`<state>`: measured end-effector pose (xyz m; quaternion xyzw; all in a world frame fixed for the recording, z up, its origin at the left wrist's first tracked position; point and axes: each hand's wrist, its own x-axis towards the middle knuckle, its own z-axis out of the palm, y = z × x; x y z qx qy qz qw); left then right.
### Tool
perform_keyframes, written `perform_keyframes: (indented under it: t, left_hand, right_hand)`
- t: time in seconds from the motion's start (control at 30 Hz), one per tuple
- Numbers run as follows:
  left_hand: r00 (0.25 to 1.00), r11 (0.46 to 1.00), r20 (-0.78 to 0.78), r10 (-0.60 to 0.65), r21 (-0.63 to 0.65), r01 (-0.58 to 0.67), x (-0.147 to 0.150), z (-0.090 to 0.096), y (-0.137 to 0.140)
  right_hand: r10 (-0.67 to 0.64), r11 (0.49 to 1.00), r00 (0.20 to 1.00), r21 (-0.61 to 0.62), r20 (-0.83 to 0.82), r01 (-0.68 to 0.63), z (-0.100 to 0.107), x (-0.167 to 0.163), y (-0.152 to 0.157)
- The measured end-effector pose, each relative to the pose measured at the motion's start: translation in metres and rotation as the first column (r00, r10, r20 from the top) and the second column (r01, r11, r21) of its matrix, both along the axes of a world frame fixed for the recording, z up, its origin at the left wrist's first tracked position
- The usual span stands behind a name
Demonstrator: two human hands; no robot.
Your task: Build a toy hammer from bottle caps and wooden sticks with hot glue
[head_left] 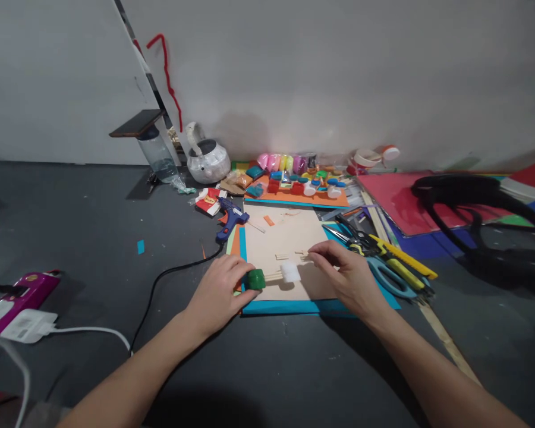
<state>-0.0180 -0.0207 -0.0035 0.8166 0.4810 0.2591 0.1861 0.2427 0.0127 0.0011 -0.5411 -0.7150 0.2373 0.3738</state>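
Between thumb and fingers of my left hand (218,291) is a green bottle cap (256,279). Thin wooden sticks (273,276) run from it to a white piece (290,273) that looks like another cap. My right hand (350,276) pinches a short piece of wooden stick (300,252) at its right end. More short stick pieces (282,257) lie on the cream paper (267,241) beneath. That paper rests on blue sheets (289,307).
A blue glue gun (230,219) lies left of the paper, its black cord trailing forward. Pliers (354,238), blue-handled scissors (387,282) and a yellow cutter (403,257) are on the right. Paint pots (310,189) stand behind. A purple power strip (22,297) is at far left.
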Motion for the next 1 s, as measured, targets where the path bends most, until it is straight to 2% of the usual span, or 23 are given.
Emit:
perform_keyframes:
  t: [0.13, 0.3, 0.4, 0.47, 0.57, 0.63, 0.73, 0.77, 0.87, 0.93, 1.0]
  left_hand:
    - [1.0, 0.999, 0.001, -0.019, -0.038, 0.019, 0.001, 0.0, -0.001]
    - [0.999, 1.0, 0.051, -0.002, -0.029, 0.003, -0.003, 0.0, -0.001]
    - [0.996, 0.998, 0.077, 0.034, 0.048, -0.037, -0.01, 0.002, 0.001]
    - [0.99, 0.987, 0.11, 0.093, 0.122, -0.106, -0.019, 0.006, 0.004]
    - [0.95, 0.927, 0.207, 0.233, 0.247, -0.281, -0.037, 0.017, 0.009]
    - [0.891, 0.845, 0.306, 0.337, 0.32, -0.429, -0.052, 0.026, 0.013]
    - [0.764, 0.71, 0.456, 0.457, 0.331, -0.622, -0.072, 0.037, 0.017]
    - [0.732, 0.682, 0.483, 0.48, 0.319, -0.658, -0.076, 0.039, 0.019]
    - [0.688, 0.651, 0.508, 0.518, 0.288, -0.702, -0.084, 0.039, 0.022]
    - [0.696, 0.661, 0.507, 0.508, 0.288, -0.693, -0.084, 0.037, 0.023]
    - [0.712, 0.677, 0.508, 0.484, 0.298, -0.673, -0.083, 0.036, 0.024]
  right_hand:
    - [-0.033, 0.997, 0.995, -0.069, 0.091, 0.04, -0.008, 0.003, 0.005]
    - [-0.034, 0.999, 0.965, 0.044, 0.259, 0.024, -0.017, 0.011, 0.01]
    - [-0.049, 0.995, 0.973, 0.1, 0.227, 0.027, -0.014, 0.013, 0.016]
    - [-0.024, 0.998, 0.986, 0.055, 0.165, 0.015, -0.004, 0.007, 0.022]
    - [0.067, 0.993, 0.993, -0.098, 0.093, -0.058, 0.018, -0.017, 0.033]
    - [0.11, 0.955, 0.994, -0.274, -0.017, -0.11, 0.031, -0.043, 0.042]
    - [0.188, 0.893, 0.981, -0.408, -0.047, -0.19, 0.038, -0.089, 0.059]
    - [0.197, 0.876, 0.98, -0.443, -0.034, -0.191, 0.037, -0.103, 0.066]
    - [0.188, 0.844, 0.979, -0.524, 0.084, -0.117, 0.029, -0.137, 0.086]
    - [0.166, 0.839, 0.966, -0.543, 0.198, -0.032, 0.023, -0.152, 0.097]
    - [0.139, 0.855, 0.947, -0.517, 0.289, 0.033, 0.019, -0.162, 0.104]
